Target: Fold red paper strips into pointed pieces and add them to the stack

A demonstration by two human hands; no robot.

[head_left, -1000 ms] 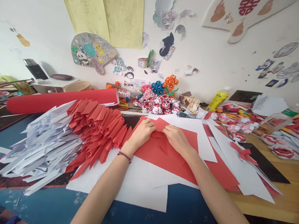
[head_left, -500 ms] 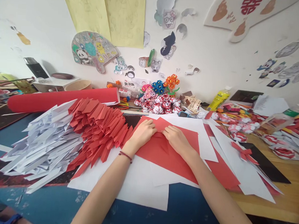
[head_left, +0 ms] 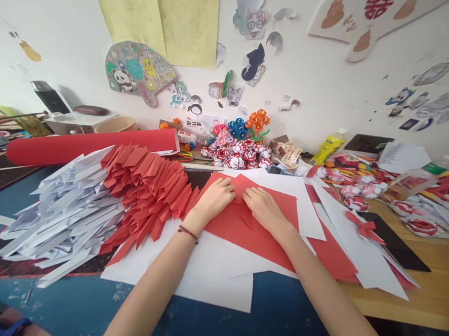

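My left hand and my right hand are close together over a large red paper sheet. With fingers curled, each pinches one end of a small folded red paper strip, mostly hidden by the fingers. The strip's colour blends into the sheet beneath. White sheets lie under the red one. Left of my left hand stretches a dense row of folded red paper pieces, beside a heap of folded white ones.
A red paper roll lies behind the heaps. Red-and-white paper flowers are piled near the wall, with a yellow bottle to their right. More loose sheets lie at right. Another person's wrist with a blue band shows at lower left.
Both hands stay almost in the same place, still pinching the red strip. The view has shifted very slightly; nothing was let go.
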